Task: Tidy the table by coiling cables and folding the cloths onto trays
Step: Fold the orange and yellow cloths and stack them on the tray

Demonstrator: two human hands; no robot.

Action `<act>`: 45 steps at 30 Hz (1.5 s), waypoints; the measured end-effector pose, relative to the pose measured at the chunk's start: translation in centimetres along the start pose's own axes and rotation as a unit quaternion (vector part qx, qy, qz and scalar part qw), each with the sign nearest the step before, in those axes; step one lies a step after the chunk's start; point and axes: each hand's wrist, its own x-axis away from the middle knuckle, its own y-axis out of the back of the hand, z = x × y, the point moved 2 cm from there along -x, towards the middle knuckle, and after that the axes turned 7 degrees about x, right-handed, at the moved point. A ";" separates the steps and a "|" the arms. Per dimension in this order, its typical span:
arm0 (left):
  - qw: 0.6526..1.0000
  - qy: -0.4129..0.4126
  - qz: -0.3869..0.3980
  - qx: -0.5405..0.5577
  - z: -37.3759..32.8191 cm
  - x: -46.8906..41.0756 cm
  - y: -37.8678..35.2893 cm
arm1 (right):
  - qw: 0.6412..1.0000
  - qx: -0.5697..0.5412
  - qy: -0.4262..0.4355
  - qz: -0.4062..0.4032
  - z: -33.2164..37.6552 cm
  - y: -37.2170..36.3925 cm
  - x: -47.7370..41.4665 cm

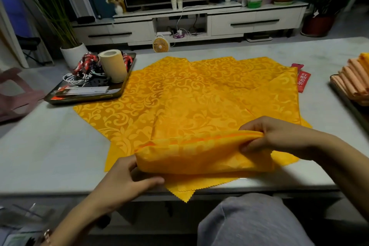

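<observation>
A patterned yellow damask cloth (199, 158) at six o'clock is being folded, pinched by the left hand (127, 177) and right hand (277, 138); flattening the fold likely comes next.

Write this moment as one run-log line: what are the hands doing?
step: folding cloth | left hand: pinching folded yellow cloth | right hand: gripping its other end | cables: on dark tray | folded cloths: right tray

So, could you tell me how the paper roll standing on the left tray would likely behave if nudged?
The paper roll stands upright on its end, tall and narrow, so it probably tips easily. Once down, its round shape would likely roll, though the coiled cables beside it might stop it.
</observation>
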 end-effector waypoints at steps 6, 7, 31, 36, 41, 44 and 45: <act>0.994 0.053 -0.067 0.067 0.3 -3.4 0.6 | 0.943 -0.189 -0.099 -0.255 -0.9 0.8 -2.1; 0.993 0.079 -0.061 0.064 0.5 -4.2 0.5 | 0.928 -0.196 -0.131 -0.287 -1.3 0.6 -2.5; 0.888 0.274 -0.239 -0.283 2.2 -9.1 -1.2 | 0.887 0.379 0.124 -0.232 1.4 -6.0 -8.9; 0.897 0.228 -0.282 -0.254 2.1 -9.3 -1.4 | 0.904 0.401 0.036 -0.142 0.0 -7.0 -11.2; 0.950 0.097 -0.297 -0.002 0.3 -9.9 -0.6 | 0.925 0.348 0.031 -0.150 0.2 -6.5 -11.3; 0.965 0.055 -0.222 0.129 -2.1 -10.5 0.8 | 0.954 0.221 0.076 -0.185 2.0 -3.8 -10.7; 0.970 0.036 -0.190 0.145 -3.0 -10.9 1.3 | 0.965 0.173 0.080 -0.182 2.7 -2.6 -10.2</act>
